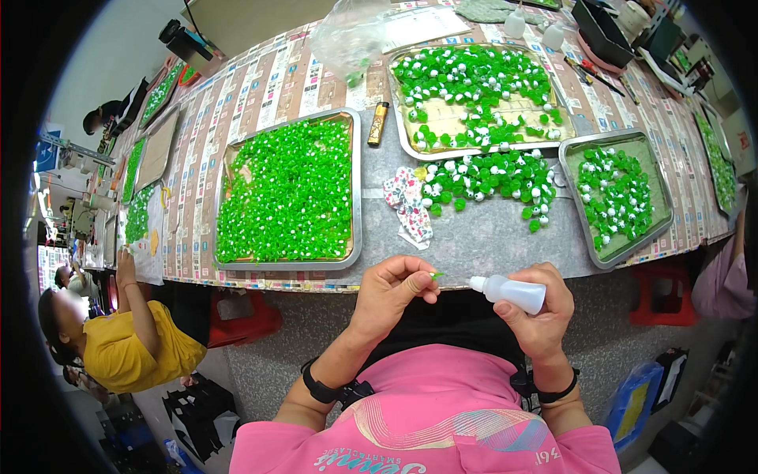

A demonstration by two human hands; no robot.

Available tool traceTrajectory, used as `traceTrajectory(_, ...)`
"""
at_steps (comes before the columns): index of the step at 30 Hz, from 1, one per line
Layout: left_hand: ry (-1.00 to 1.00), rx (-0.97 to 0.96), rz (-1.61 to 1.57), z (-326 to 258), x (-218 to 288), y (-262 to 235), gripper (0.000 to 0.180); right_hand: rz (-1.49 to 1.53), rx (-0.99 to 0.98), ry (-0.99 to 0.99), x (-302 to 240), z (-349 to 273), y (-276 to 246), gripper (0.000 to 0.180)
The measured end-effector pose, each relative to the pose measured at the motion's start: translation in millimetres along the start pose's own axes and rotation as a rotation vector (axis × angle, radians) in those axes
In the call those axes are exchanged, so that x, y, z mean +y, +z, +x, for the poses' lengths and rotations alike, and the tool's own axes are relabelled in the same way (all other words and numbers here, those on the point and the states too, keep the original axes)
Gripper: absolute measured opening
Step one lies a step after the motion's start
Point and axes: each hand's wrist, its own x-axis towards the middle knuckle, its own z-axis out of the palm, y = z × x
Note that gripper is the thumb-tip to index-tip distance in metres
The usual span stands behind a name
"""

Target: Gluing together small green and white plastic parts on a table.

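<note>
Between the thumb and fingers of my left hand (395, 291) I pinch a small green plastic piece (437, 276). My right hand (543, 306) is wrapped round a white squeeze bottle (513, 293), tilted so that its narrow nozzle points left at the green piece, with a small gap between them. Just beyond, on a grey mat (482, 245), lies a loose heap of green pieces with white balls (493, 180). A crumpled patterned cloth (407, 207) is beside that heap.
A metal tray of small green pieces (288, 189) stands at left. Trays of green-and-white pieces stand at the back (474, 87) and right (616, 197). A lighter-like tube (379, 123) and a plastic bag (351, 39) lie behind. A person in yellow (142, 344) works at left; red stools (245, 317) flank me.
</note>
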Motion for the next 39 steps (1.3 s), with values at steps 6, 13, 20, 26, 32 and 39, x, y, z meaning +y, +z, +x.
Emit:
traceTrajectory(6, -0.017, -0.011, -0.036, 0, 0, -3, 0.016, 0.125, 0.054, 0.092, 2, -3, 2, 0.034)
traceTrajectory(13, -0.008, 0.008, -0.061, 0, -1, -3, 0.013, 0.073, -0.002, 0.057, 2, -3, 2, 0.033)
traceTrajectory(20, -0.011, 0.015, -0.041, -1, 0, -3, 0.013, 0.042, -0.036, 0.043, 0, -1, 4, 0.031)
traceTrajectory(26, -0.036, 0.029, 0.021, 1, 1, -2, 0.011, -0.032, -0.058, -0.001, 3, 0, 2, 0.031)
traceTrajectory(32, -0.104, 0.093, 0.109, -1, 8, 3, 0.01, 0.085, 0.003, 0.065, 4, -2, -1, 0.033)
traceTrajectory(39, -0.083, 0.113, -0.101, -6, 6, -3, 0.009, 0.087, -0.052, 0.129, 26, 12, 20, 0.032)
